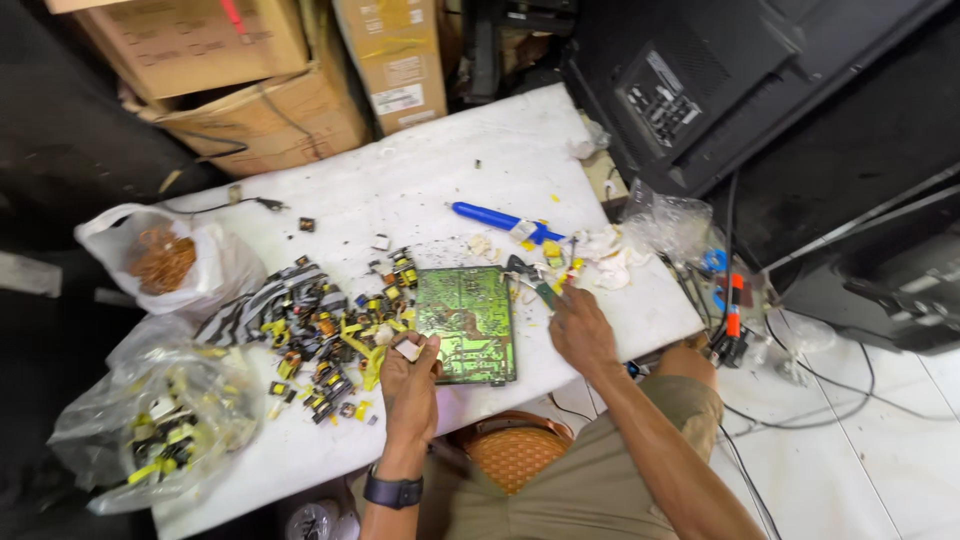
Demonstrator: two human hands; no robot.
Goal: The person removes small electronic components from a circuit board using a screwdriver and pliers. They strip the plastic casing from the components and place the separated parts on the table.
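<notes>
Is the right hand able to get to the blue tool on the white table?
Probably yes. The right hand rests by the green circuit board, and the blue tool lies just beyond it on the table, with only small scraps between.

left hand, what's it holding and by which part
The left hand pinches a small white piece in its fingertips at the circuit board's left edge; which part it grips cannot be told.

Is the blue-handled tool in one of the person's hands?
No, the blue-handled tool lies alone on the white table, beyond the right hand and the left hand.
</notes>
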